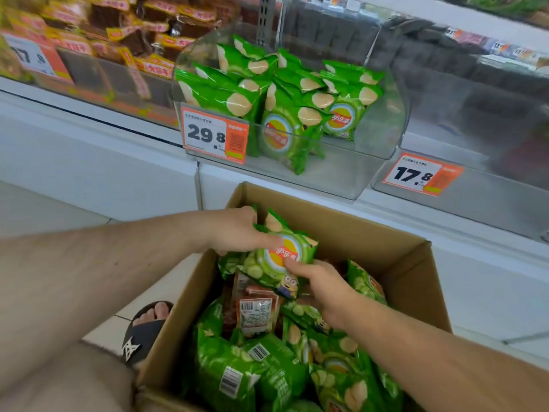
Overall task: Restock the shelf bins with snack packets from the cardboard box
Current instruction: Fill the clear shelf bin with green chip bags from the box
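The left hand [237, 230] was closed around the upper left edge of a green chip packet [279, 257], thumb lying across its face and the other fingers hidden behind it. The right hand [320, 285] pinched the packet's lower right edge, thumb tip on the printed front. Between them the packet sat tilted, raised a little above the heap in the cardboard box [395, 248], its lower corner apparently touching the packets beneath.

The step in hand looked like lifting this packet out to carry it up to the bin. To do it well, the grip wanted to stay on the sealed edges, not the puffed middle, since chips crush easily and the bag would pop under a hard squeeze. A straight lift would clear the box's far wall; one hand could then let go and gather a second packet. A reddish-brown packet [255, 313] with a barcode lay just under the green one and belonged to a different bin, so it was better left behind.

The clear shelf bin [341, 179] stood above and beyond the box, partly filled with matching green packets [285, 93] standing upright, with open space at its front right. A price tag [214, 135] hung on its front left wall.
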`<state>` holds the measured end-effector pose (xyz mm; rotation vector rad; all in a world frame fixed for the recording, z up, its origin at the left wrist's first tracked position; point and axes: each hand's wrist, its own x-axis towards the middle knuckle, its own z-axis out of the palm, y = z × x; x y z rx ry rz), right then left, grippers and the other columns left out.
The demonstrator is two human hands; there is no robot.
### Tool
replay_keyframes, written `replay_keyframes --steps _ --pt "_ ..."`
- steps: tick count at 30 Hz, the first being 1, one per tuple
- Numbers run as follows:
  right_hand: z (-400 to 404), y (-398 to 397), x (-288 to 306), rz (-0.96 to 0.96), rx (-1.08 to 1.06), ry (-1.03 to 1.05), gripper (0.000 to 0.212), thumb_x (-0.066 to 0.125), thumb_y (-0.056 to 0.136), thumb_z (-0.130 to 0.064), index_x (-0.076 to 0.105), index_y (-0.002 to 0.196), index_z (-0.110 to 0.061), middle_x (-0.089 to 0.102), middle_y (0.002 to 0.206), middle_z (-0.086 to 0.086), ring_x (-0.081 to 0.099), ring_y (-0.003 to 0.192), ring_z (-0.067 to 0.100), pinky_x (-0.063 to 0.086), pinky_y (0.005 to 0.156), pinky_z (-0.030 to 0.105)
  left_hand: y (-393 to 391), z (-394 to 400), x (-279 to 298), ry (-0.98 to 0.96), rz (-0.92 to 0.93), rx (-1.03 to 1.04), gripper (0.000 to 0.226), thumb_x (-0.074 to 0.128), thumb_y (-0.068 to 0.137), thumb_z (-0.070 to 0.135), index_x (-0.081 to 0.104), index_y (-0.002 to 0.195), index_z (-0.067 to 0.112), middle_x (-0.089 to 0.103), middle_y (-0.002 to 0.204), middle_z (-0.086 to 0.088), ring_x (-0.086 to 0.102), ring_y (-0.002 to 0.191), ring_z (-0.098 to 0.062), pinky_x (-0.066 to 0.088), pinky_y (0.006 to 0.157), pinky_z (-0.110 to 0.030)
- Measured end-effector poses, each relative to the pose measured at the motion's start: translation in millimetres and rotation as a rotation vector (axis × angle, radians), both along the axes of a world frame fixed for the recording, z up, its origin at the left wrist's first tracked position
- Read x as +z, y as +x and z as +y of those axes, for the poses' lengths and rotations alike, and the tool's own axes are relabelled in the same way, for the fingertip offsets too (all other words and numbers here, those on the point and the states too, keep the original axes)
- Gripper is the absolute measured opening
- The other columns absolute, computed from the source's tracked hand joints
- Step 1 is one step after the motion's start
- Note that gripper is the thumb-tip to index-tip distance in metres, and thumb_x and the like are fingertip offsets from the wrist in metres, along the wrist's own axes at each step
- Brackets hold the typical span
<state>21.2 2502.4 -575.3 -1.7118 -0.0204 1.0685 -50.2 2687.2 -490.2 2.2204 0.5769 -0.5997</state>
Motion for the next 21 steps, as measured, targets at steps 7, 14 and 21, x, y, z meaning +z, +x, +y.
replay_keyframes --steps 7,14,21 --pt "-9 39 21 -0.024 0.327 0.071 0.07 0.073 0.065 -0.02 0.055 0.133 -0.014 0.066 0.123 0.012 0.061 0.114 0.029 0.039 0.109 0.05 1 5 -6 -0.353 -0.237 0.306 0.049 0.089 0.07 0.028 0.066 0.113 0.018 0.076 0.101 -0.002 0.073 0.093 -0.022 0.059 0.088 -0.044" --pt "-31 66 -40 -0.805 0.87 -0.965 0.086 0.064 0.078 -0.052 0.03 0.149 -0.02 0.043 0.148 0.007 0.026 0.144 0.03 0.01 0.118 0.049 -9 18 -7 -0.274 -0.223 0.266 0.085 0.09 0.068 0.025 0.046 0.14 0.019 0.072 0.105 0.004 0.07 0.095 -0.017 0.059 0.083 -0.035" --pt "-36 49 -50 -0.948 0.991 -1.057 0.09 0.071 0.074 -0.051 0.034 0.146 -0.012 0.036 0.146 0.012 0.028 0.137 0.035 0.013 0.118 0.055 -5 15 -7 -0.283 -0.208 0.197 0.072 0.09 0.06 0.03 0.056 0.124 0.025 0.074 0.106 0.004 0.072 0.095 -0.017 0.059 0.088 -0.04"
